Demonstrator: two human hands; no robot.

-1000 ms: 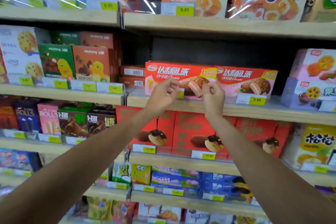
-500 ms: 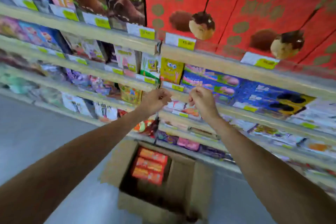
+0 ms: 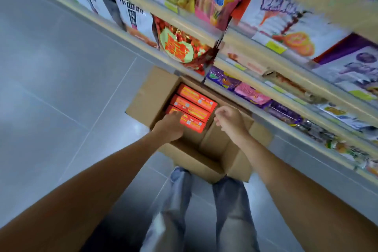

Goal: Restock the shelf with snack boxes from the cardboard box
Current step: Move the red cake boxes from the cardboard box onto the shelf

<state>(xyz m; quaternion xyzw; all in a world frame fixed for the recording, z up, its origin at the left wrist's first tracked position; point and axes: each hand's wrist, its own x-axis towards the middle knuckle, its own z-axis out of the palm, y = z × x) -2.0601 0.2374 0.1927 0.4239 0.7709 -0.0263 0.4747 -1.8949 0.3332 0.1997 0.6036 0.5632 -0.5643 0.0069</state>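
Head view: three snack boxes [image 3: 193,108] in cardboard box [image 3: 208,147]; both hands' fingers curled, empty.

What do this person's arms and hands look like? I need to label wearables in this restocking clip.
Both forearms are bare up to the frame edge: no sleeves show. The left hand and right hand wear no gloves, and no watch, ring or wristband is visible. The only clothing in view is light blue jeans.

Grey tiled floor [image 3: 61,80] bears open cardboard box [image 3: 143,98].
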